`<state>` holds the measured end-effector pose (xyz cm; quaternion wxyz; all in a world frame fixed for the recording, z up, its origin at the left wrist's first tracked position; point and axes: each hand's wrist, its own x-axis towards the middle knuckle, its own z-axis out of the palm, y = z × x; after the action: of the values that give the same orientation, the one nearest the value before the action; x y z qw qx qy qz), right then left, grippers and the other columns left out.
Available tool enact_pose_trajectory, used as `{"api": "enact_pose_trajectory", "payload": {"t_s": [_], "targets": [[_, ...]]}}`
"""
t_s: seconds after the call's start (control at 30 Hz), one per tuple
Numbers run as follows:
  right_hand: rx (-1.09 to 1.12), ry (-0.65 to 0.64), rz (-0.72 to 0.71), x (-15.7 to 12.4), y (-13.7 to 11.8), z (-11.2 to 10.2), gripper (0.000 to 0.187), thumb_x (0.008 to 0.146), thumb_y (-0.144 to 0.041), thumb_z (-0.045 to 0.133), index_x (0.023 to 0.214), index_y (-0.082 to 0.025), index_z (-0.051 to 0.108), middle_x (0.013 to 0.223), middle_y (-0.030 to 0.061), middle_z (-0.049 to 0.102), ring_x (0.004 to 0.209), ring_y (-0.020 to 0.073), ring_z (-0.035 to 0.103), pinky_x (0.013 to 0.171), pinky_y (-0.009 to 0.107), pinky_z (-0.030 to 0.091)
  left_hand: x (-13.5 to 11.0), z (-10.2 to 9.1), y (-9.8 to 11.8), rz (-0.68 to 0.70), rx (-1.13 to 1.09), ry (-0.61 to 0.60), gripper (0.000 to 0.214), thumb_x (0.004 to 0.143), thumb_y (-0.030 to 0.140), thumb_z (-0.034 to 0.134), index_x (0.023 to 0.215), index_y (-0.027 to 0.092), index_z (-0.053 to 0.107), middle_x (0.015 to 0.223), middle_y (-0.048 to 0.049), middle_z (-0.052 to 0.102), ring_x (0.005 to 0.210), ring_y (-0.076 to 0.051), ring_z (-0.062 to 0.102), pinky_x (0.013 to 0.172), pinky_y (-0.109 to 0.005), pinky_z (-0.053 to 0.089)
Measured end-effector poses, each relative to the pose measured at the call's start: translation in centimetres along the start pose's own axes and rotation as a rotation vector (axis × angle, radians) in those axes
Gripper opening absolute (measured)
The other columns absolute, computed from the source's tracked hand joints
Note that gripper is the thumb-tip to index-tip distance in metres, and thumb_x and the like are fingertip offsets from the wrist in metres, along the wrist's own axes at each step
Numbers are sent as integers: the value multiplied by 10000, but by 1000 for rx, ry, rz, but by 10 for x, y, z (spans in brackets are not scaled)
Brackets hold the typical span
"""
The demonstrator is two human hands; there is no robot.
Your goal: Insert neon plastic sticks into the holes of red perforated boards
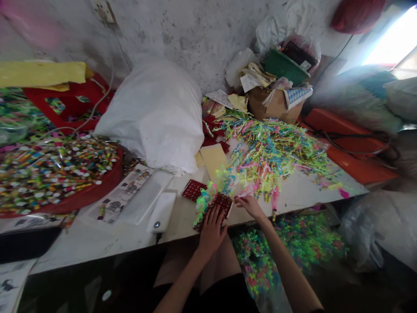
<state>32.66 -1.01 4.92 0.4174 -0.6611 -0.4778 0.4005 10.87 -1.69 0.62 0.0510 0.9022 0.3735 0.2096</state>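
My left hand (211, 228) lies flat, fingers stretched out, on a dark red patterned piece (223, 201) near the table's front edge. Light green curly plastic pieces (201, 205) run along the left side of that piece, partly under my fingers. Just to the right, my right hand (250, 207) has its thumb and fingers drawn together by the red piece's right edge. Something pinkish shows at those fingertips, too small to make out. A second dark red patterned piece (192, 190) lies to the left, and a pale yellow card (213, 161) lies behind.
A heap of colourful plastic strips (270, 152) covers the table's right side. To the left are a white power bank (163, 211), a big white sack (156, 113) and a red basin (112, 180) full of small striped tubes. Bagged colourful pieces (302, 243) sit below the table.
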Motion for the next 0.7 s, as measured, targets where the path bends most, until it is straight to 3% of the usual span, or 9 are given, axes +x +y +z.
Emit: {"api": "enact_pose_trajectory", "payload": {"t_s": [0.3, 0.5, 0.6, 0.63, 0.7], "targets": [[-195, -187, 62, 21, -29, 0, 284, 764, -413, 600, 771, -151, 709, 784, 67, 717, 694, 171, 671, 634, 266, 558, 1, 0, 0, 14, 12, 20, 517, 882, 353, 447, 1356, 155, 381, 1443, -114, 355, 1340, -254, 292, 1094, -448, 262], [-117, -191, 87, 18, -30, 4, 287, 739, -419, 614, 718, -138, 671, 741, 52, 690, 685, 160, 652, 648, 276, 548, 0, 1, -1, 19, 23, 37, 527, 878, 353, 454, 1361, 158, 374, 1445, -115, 352, 1339, -258, 293, 1094, -450, 265], [4, -233, 96, 15, -18, -6, 287, 688, -415, 664, 801, -152, 663, 789, 44, 682, 710, 164, 648, 647, 291, 551, 0, 0, -1, 21, 33, 37, 531, 880, 351, 455, 1368, 160, 366, 1449, -115, 346, 1335, -261, 301, 1085, -450, 278], [17, -203, 124, 15, -14, -11, 302, 686, -399, 669, 866, -156, 658, 809, 49, 680, 699, 169, 648, 623, 301, 551, 0, 0, -1, 21, 36, 36, 530, 880, 349, 454, 1368, 162, 365, 1449, -114, 347, 1332, -259, 306, 1083, -450, 281], [-69, 3, 174, 19, -6, -23, 333, 733, -349, 628, 1007, -160, 627, 859, 71, 674, 677, 178, 645, 589, 314, 542, 0, 1, -1, 22, 40, 36, 527, 879, 345, 455, 1368, 169, 367, 1446, -110, 353, 1326, -256, 317, 1081, -449, 285]]}}
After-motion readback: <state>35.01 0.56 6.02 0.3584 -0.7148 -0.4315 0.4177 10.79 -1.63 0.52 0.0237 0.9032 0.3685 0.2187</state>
